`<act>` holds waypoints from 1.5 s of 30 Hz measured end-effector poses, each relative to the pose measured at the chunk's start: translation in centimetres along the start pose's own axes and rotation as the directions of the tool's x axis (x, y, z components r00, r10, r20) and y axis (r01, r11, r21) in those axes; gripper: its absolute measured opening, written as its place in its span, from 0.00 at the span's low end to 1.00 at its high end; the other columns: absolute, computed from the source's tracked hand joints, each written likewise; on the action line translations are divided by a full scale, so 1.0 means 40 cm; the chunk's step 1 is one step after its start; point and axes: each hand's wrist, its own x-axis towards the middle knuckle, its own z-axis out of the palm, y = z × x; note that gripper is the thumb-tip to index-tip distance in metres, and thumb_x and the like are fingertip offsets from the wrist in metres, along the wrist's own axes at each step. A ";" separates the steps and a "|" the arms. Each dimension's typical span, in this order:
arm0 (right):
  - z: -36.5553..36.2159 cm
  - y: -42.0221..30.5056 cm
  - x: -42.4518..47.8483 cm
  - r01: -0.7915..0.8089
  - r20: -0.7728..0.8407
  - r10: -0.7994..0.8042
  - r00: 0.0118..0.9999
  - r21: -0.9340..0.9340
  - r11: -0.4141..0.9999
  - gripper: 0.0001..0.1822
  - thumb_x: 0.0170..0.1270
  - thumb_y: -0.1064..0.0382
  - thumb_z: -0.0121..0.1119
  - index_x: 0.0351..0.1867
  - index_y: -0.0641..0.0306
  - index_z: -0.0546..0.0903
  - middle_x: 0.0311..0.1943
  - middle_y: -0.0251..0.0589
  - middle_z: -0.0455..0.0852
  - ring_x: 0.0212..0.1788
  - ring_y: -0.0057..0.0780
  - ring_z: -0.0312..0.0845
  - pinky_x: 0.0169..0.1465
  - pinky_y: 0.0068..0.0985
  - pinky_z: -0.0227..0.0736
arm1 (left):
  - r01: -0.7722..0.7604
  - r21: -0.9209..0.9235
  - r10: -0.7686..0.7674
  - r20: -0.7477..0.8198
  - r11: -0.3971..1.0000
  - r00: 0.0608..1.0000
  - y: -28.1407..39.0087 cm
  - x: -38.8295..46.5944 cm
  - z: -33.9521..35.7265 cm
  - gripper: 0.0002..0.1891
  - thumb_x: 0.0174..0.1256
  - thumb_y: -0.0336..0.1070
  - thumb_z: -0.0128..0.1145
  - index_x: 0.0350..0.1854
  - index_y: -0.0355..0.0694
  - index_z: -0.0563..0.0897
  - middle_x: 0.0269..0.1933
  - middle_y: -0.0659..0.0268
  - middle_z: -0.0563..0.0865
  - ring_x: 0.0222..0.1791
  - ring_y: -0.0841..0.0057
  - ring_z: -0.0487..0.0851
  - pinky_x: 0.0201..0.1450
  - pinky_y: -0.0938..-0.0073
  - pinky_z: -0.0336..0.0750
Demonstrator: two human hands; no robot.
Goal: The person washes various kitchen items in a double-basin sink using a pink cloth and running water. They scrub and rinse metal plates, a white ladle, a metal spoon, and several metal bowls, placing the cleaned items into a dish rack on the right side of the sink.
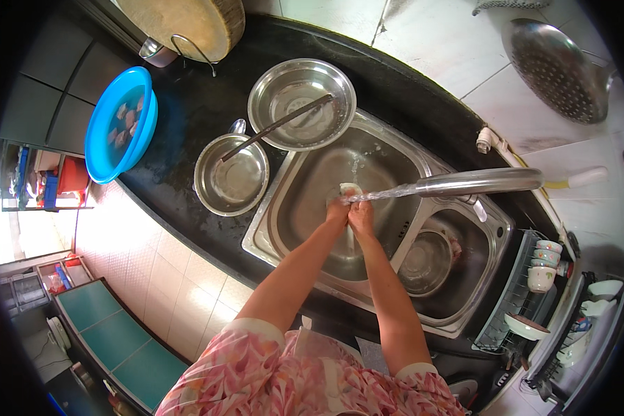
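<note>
Water runs from the steel faucet onto both hands, which meet over the larger basin of the stainless steel sink. My left hand and my right hand are close together around a small whitish item; what it is cannot be told. The fingers are partly hidden by the stream and by each other. Beyond them, a wide steel bowl rests at the sink's corner. A dark stick lies across it and a smaller steel bowl.
A blue plastic basin with pieces of meat in water stands at the counter's left edge. A round wooden chopping board is at the back. Another metal bowl sits in the smaller sink basin. At right are a dish rack and a hanging skimmer.
</note>
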 end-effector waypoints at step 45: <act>-0.314 -0.014 -0.119 0.073 -0.535 0.124 0.836 0.332 0.940 0.24 0.67 0.62 0.48 0.62 0.65 0.59 0.51 0.42 0.72 0.51 0.27 0.70 0.49 0.24 0.66 | 0.256 -0.513 -0.120 0.282 0.819 0.952 -0.009 -0.099 -0.059 0.14 0.61 0.25 0.36 0.47 0.27 0.71 0.39 0.51 0.79 0.30 0.66 0.80 0.24 0.72 0.74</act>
